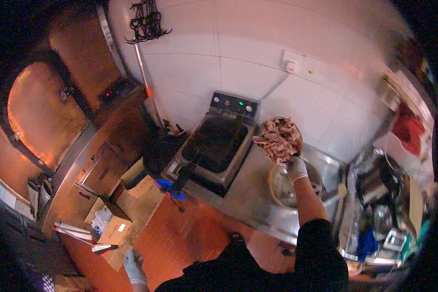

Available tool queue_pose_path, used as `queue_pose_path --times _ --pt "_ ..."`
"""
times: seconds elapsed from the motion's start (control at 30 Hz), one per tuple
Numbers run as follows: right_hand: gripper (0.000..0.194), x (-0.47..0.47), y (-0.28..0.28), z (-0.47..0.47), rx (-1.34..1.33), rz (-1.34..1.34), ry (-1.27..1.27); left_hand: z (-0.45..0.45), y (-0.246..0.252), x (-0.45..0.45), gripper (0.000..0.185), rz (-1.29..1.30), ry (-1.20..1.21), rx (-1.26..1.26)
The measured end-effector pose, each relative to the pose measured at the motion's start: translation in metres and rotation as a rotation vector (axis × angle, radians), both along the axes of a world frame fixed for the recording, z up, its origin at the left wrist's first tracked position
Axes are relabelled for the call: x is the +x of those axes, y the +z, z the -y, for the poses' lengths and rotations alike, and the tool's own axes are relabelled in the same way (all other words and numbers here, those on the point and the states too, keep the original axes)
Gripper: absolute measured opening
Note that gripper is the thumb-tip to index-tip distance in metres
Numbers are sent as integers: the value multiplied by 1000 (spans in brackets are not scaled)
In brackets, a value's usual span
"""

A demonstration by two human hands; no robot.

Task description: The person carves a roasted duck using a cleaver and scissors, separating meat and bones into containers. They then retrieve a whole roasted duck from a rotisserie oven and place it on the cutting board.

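My right hand (296,169), in a pale glove, grips the near rim of a round bowl heaped with pieces of meat (280,140). The bowl is beside the wall, to the right of a countertop electric grill or griddle (213,146) with a dark cooking surface and a green light. Below my right hand and forearm a larger round metal container (277,186) stands on the steel counter; its contents are unclear. My left hand (133,263), gloved too, hangs low at the left over the floor, near a cardboard box; no object is visible in it, and its fingers are blurred.
A steel counter (241,191) runs under the grill to a cluttered sink or tray area (377,204) at the right. An open cardboard box (115,230) with a plastic bag lies on the left. A large oven with an arched door (45,115) stands further left. Black hooks (148,23) hang above.
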State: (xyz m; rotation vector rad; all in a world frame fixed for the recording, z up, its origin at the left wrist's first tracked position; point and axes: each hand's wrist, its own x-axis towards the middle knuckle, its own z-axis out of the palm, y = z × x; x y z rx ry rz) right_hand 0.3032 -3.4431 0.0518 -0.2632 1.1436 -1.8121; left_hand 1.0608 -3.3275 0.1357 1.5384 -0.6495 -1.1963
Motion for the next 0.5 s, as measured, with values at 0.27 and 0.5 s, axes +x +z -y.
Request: queue_pose_path --times 0.27,0.5 --pt "10 -136 -107 65 269 -49 207 -28 -13 -61 18 236 182 229" --pt "14 -177 -126 37 405 -172 164 -24 -19 -83 20 264 194 274"
